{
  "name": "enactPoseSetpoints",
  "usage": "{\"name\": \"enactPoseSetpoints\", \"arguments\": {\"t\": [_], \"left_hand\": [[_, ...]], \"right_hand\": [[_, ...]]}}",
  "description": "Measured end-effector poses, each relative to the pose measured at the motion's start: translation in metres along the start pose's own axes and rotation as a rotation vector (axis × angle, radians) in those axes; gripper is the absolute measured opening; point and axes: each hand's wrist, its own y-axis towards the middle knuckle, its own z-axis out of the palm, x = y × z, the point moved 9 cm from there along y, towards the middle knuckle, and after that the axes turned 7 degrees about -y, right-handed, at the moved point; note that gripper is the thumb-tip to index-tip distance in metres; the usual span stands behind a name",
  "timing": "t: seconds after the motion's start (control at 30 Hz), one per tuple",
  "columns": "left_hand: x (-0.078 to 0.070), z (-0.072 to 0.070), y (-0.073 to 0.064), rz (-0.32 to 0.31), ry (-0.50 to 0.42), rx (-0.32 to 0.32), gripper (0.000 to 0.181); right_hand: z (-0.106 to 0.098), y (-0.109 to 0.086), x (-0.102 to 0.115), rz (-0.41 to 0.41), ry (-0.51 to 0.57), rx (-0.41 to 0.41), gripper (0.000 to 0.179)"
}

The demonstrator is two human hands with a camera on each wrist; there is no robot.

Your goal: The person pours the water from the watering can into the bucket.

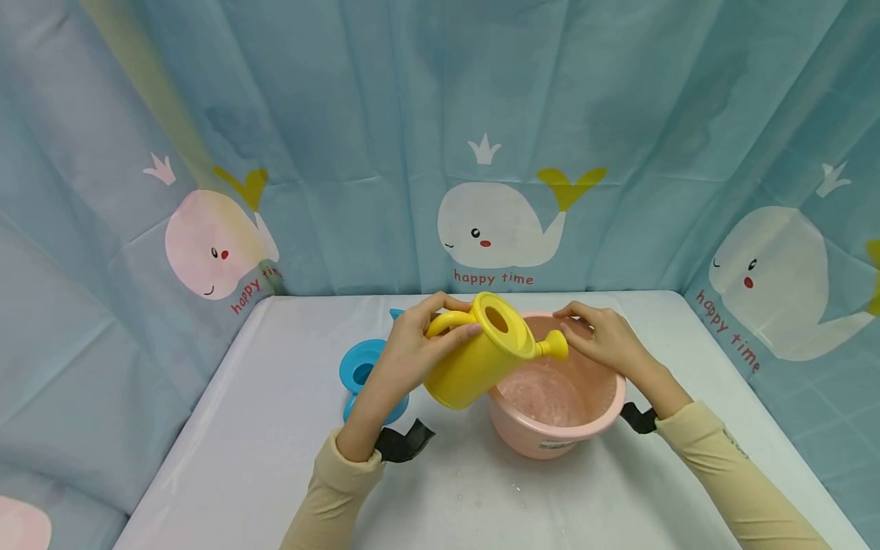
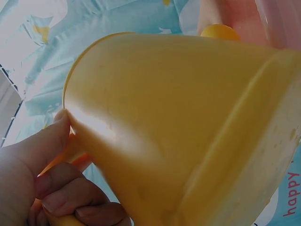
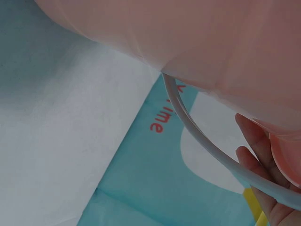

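Yellow watering can [image 1: 474,370], held up by handle, body tilted, round spout head [image 1: 554,346] over opening of pink bucket [image 1: 525,437]. Bucket on white table [image 1: 241,435], open-topped, wet inside; small label low on outer wall; pale curved carrying handle [image 3: 207,145].

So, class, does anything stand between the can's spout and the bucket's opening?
Nothing visible does: the can, tilted in the left hand, has its spout above the bucket. The nearest thing is the right hand at the rim, beside the spout's tip; whether they touch, I can't tell.
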Motion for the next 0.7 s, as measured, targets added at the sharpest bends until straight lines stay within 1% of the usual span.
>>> {"name": "enactPoseSetpoints", "arguments": {"t": [0.1, 0.5, 0.7], "left_hand": [[-0.0001, 0.0003, 0.0001, 0.006, -0.001, 0.001, 0.027], [-0.0013, 0.0006, -0.0012, -0.010, -0.011, 0.007, 0.027], [0.0005, 0.0007, -0.0014, -0.014, -0.012, 0.010, 0.025]], "right_hand": [[0.0001, -0.0001, -0.0003, 0.002, 0.004, 0.002, 0.013], [0.0018, -0.0004, -0.0008, 0.004, -0.001, 0.010, 0.013], [0.0014, -0.0004, -0.0009, -0.010, -0.002, -0.004, 0.013]]}}
